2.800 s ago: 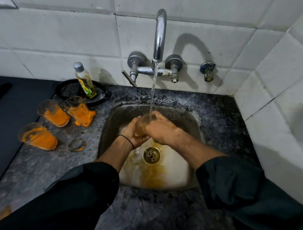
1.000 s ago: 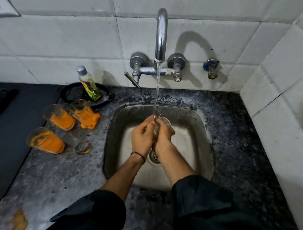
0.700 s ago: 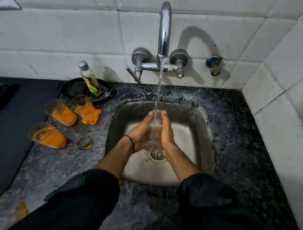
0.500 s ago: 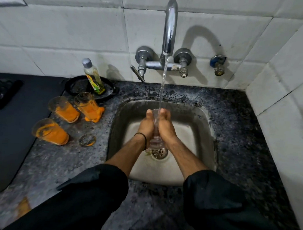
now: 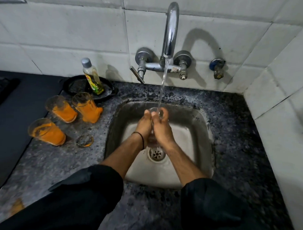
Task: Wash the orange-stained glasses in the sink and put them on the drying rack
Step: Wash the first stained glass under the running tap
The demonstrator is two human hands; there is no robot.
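No legible text; bottle label too blurry.

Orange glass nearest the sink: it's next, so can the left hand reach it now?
Likely yes, once freed: left hand and right hand grip a clear glass; nothing blocks that orange glass.
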